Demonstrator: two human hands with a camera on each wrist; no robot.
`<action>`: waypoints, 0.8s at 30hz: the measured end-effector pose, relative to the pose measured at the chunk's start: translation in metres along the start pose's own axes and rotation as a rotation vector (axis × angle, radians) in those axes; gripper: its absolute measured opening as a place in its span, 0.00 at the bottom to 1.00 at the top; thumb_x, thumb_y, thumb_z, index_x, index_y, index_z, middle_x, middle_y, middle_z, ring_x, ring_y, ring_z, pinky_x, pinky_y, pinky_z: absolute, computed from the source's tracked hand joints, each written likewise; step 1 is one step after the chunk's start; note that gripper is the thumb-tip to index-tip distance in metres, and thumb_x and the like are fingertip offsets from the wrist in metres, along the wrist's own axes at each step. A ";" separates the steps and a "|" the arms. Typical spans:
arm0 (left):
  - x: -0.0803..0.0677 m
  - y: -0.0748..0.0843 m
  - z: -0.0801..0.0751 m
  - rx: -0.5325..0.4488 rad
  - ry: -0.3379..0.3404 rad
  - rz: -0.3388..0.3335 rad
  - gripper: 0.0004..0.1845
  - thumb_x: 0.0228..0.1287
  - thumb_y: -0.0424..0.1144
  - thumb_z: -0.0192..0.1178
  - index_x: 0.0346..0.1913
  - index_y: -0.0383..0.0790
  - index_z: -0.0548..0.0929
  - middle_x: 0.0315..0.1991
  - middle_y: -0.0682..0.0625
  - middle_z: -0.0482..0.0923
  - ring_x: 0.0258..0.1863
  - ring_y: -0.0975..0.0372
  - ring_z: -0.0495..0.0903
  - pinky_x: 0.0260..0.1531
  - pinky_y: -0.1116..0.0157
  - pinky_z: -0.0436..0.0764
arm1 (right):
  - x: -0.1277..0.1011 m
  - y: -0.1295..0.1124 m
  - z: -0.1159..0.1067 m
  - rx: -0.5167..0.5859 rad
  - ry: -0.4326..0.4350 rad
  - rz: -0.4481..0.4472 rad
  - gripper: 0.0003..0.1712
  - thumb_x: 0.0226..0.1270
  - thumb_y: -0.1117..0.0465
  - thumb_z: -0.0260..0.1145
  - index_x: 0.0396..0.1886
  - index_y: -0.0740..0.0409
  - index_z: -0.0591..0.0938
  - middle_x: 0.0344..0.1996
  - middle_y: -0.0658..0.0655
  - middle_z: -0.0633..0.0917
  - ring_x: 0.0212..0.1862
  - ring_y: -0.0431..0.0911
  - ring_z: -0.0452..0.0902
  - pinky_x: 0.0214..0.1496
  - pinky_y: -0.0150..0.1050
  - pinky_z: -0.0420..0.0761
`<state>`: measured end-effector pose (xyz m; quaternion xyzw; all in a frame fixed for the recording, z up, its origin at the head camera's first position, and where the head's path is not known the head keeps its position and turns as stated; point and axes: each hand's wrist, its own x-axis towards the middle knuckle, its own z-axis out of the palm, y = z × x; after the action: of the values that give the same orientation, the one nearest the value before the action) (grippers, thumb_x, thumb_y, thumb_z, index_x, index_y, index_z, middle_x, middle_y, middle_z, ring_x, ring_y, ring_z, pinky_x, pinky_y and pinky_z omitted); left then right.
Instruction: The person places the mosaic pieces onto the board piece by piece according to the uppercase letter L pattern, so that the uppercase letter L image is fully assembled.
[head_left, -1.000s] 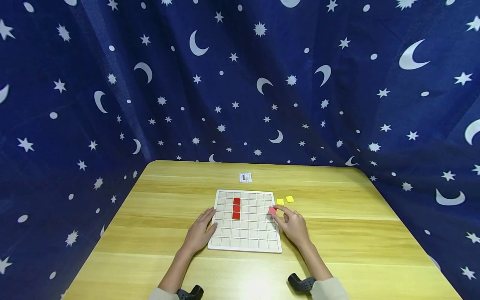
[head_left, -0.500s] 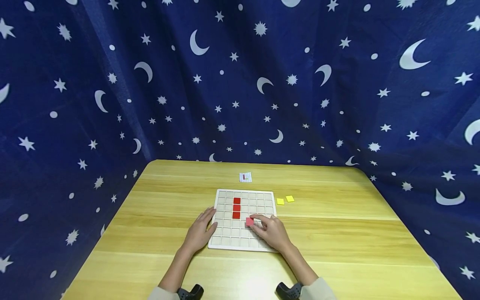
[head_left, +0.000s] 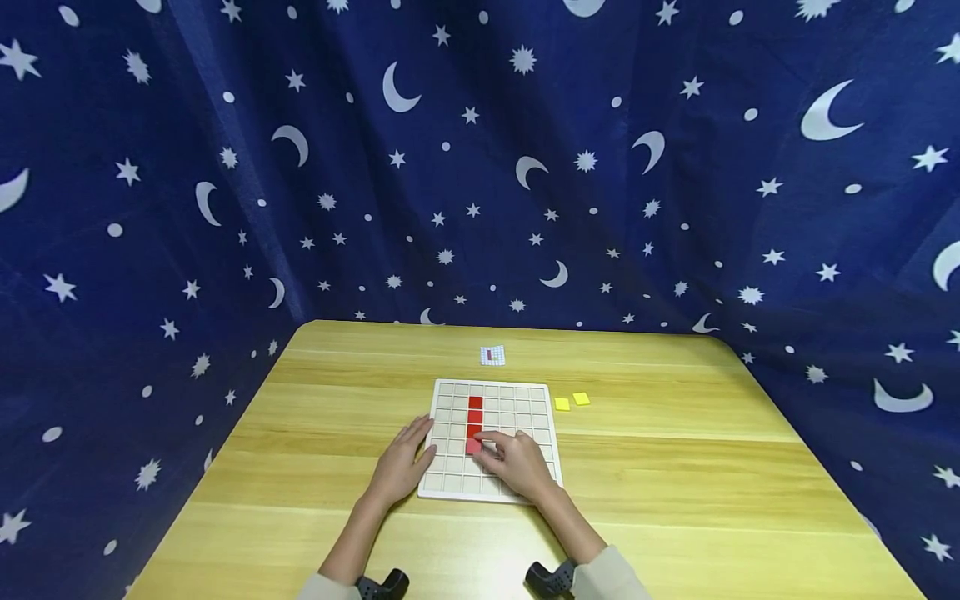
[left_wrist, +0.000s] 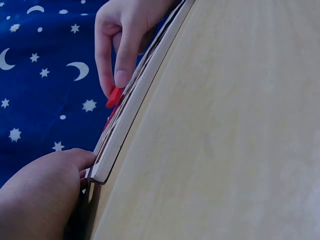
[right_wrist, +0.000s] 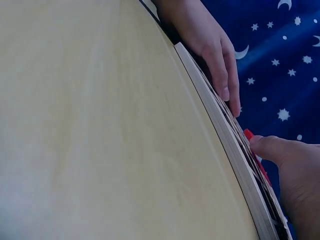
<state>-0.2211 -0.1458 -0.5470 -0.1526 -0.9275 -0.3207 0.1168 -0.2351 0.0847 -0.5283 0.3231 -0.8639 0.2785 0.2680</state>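
A white grid board [head_left: 447,484] lies on the table with a column of three red square tiles [head_left: 475,417] set in its cells. My right hand [head_left: 522,467] pinches one more red tile [head_left: 472,447] between thumb and forefinger, directly below that column. In the left wrist view this pinched tile [left_wrist: 114,97] sits tilted, close over the board's surface. My left hand [head_left: 399,468] rests at the board's left edge, its fingers fairly straight and the thumb on the rim. The right wrist view shows the thumb against the red tile [right_wrist: 248,134].
Two yellow square tiles [head_left: 562,404] lie on the wooden table [head_left: 660,433] just right of the board. Behind the board is a small card [head_left: 492,356] printed with a grid pattern. A dark blue curtain [head_left: 450,167] with moons and stars hangs behind the table.
My right hand has carried the red tile leftward from the board's right edge, across the board, to just below the red column. My left hand stays at the left edge.
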 end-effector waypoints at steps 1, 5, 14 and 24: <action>0.000 0.000 0.000 0.002 -0.001 0.003 0.26 0.66 0.42 0.54 0.64 0.33 0.68 0.65 0.43 0.64 0.66 0.51 0.59 0.66 0.55 0.57 | 0.000 0.000 0.001 -0.001 -0.003 -0.002 0.14 0.48 0.54 0.74 0.36 0.52 0.86 0.08 0.33 0.53 0.18 0.25 0.37 0.22 0.31 0.65; 0.000 0.001 0.000 0.004 -0.007 -0.007 0.26 0.67 0.43 0.53 0.64 0.35 0.68 0.65 0.44 0.64 0.66 0.52 0.59 0.66 0.55 0.58 | -0.001 0.001 0.003 0.010 -0.021 0.007 0.13 0.49 0.54 0.74 0.36 0.52 0.86 0.08 0.33 0.53 0.17 0.26 0.38 0.23 0.31 0.65; 0.000 0.001 0.001 0.009 -0.001 -0.005 0.26 0.67 0.42 0.54 0.64 0.34 0.68 0.65 0.44 0.64 0.66 0.51 0.59 0.66 0.55 0.58 | -0.002 0.001 0.003 0.000 -0.022 0.011 0.15 0.47 0.53 0.74 0.36 0.52 0.86 0.07 0.35 0.53 0.19 0.25 0.36 0.23 0.31 0.67; 0.000 0.002 0.000 0.013 -0.001 -0.007 0.26 0.67 0.43 0.54 0.64 0.34 0.69 0.65 0.44 0.64 0.66 0.52 0.59 0.66 0.55 0.58 | -0.002 0.002 -0.002 0.036 -0.109 0.082 0.19 0.49 0.50 0.72 0.42 0.52 0.86 0.08 0.32 0.52 0.16 0.28 0.41 0.25 0.33 0.69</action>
<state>-0.2203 -0.1442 -0.5454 -0.1489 -0.9301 -0.3151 0.1162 -0.2345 0.0883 -0.5284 0.3067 -0.8845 0.2869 0.2031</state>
